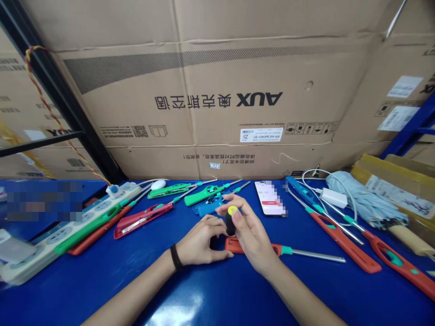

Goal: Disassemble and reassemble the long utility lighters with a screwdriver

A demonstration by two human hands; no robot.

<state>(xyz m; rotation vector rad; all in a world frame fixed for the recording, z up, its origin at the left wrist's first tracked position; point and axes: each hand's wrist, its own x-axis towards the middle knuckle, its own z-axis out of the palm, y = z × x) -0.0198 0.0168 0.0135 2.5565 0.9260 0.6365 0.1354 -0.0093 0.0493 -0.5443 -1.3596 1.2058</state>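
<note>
My right hand pinches a small screwdriver with a black handle and yellow end cap, its tip hidden by my fingers. My left hand, with a black band on its wrist, curls around the end of a red utility lighter. That lighter has a teal collar and a long metal nozzle pointing right. Several more utility lighters in red, green and blue lie around my hands, among them a red one and a blue one.
A white power strip lies along the blue table's left side. A phone lies face up ahead, with a white charger and a folded pale blue umbrella to the right. Large cardboard boxes stand behind the table.
</note>
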